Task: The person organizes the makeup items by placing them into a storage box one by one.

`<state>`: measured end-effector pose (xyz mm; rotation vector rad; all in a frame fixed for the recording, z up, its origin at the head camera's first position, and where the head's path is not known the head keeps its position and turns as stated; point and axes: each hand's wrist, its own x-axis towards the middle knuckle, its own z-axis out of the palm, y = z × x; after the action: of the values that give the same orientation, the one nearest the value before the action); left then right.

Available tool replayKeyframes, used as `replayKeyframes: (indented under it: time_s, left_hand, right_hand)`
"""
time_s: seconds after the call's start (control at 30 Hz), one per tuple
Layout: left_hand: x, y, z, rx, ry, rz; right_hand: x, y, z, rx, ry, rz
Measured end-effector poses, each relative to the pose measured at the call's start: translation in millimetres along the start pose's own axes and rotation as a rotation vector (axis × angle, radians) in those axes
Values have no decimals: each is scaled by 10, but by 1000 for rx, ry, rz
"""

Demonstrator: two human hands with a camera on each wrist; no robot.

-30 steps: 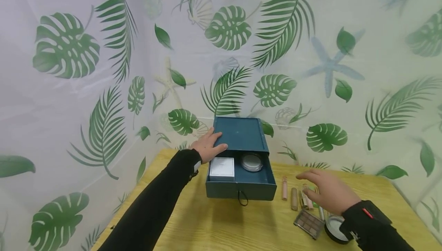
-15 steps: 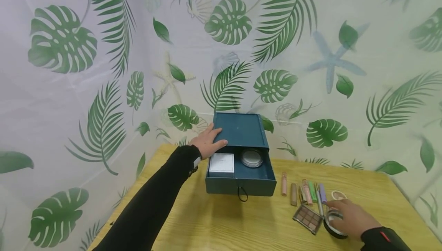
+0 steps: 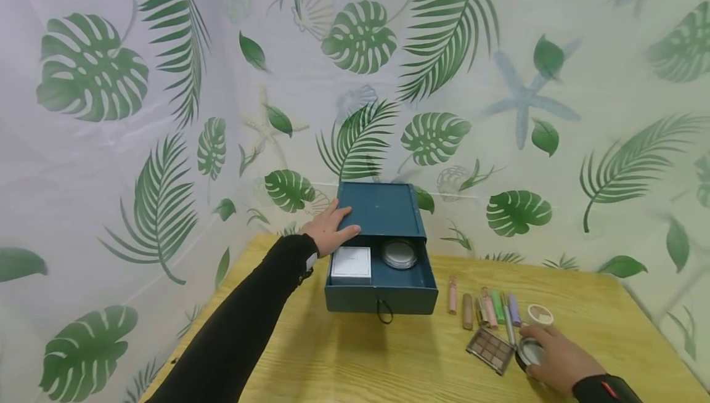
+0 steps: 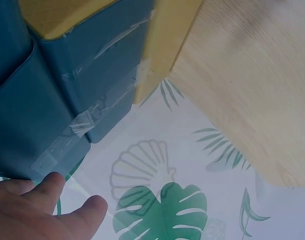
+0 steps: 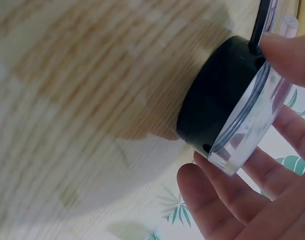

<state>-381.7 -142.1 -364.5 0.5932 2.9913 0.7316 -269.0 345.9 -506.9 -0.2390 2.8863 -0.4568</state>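
Note:
My left hand (image 3: 327,230) rests on the left edge of the blue drawer box (image 3: 383,209), fingers spread over its lid. The drawer (image 3: 383,301) is pulled out, with a black loop at its front. Inside lie a white square box (image 3: 351,261) and a round silver-rimmed compact (image 3: 399,254). At the right, my right hand (image 3: 563,360) grips a round powder jar (image 5: 220,95) with a black base and clear lid, thumb on one side and fingers on the other. In the right wrist view the jar stands close over the wooden tabletop.
Left of the jar lies an eyeshadow palette (image 3: 491,350). Several slim cosmetic tubes, among them a pink tube (image 3: 452,295) and a purple tube (image 3: 514,310), lie in a loose row behind it. A small round pan (image 3: 540,314) sits beyond the right hand. Leaf-printed sheeting (image 3: 477,144) backs the table.
My right hand has come down and right from above the tubes to the powder jar and now grips it. The left hand stays on the box.

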Motion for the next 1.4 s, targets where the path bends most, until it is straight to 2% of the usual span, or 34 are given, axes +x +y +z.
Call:
replayKeyframes:
  time_s: [0.23,0.4,0.6,0.87,1.0,1.17,1.4]
  left_hand:
    - [-17,49,-71,22,-28,-22]
    - [-42,73,-105,13,-16,-8]
    - [-59,47,-77,19,-20,-11]
    - [-69,37,-49,13,-17,-17]
    - [-75,51,-41,15,-25,-15]
    - [-63,57,-42,26,-18,-11]
    - [-63,95,-56,22,-3,-3]
  right_hand:
    - [-1,-15,-18,-20,21,-10]
    - [-20,-39,-37,-8,34,-13]
    - [-100,-155,-148,35,128,-56]
    - [-236,-722,-546,134,295,-242]
    - [-277,-1057,-770,153,343,-330]
    - [-289,-1418,-956,173,360,-430]
    - [-224,-1789,-1111,208,324,-567]
